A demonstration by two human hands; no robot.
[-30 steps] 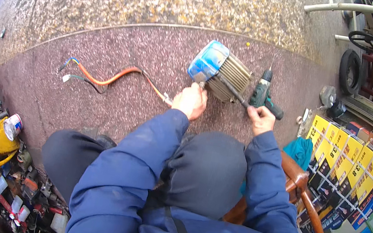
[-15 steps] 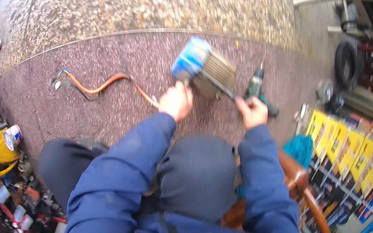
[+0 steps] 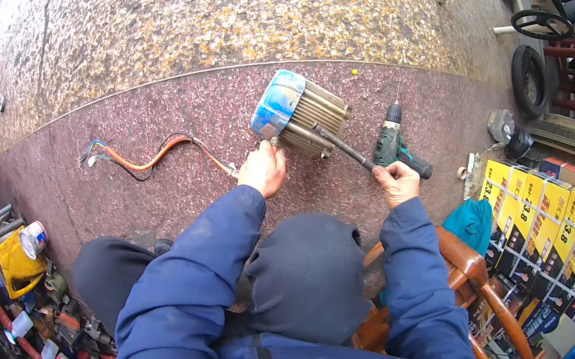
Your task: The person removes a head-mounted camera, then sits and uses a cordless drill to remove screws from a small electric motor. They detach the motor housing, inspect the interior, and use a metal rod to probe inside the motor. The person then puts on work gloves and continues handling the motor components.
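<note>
A finned metal motor (image 3: 321, 119) with a scuffed blue end cap (image 3: 275, 102) lies on the maroon speckled floor. My left hand (image 3: 263, 170) has its fingers curled at a small fitting under the cap's lower edge; what exactly they grip is hidden. My right hand (image 3: 396, 182) is closed on a long dark metal bar (image 3: 349, 149), whose far end lies over the motor's fins. A green-and-black cordless drill (image 3: 388, 141) with a thin bit lies just right of the motor. An orange cable (image 3: 154, 158) with loose wire ends stretches left of my left hand.
Yellow strapped boxes (image 3: 523, 209), a teal cloth (image 3: 468, 223) and a wooden chair (image 3: 467, 257) are at right; a tyre (image 3: 530, 79) and steering wheel (image 3: 540, 24) beyond, with a person's leg at top right. Cluttered tools and a yellow jug (image 3: 17, 261) fill the lower left.
The motor has turned slightly and shifted left relative to the drill, with my hands following. The bar's tip now sits farther over the fins. The whole view has shifted somewhat.
</note>
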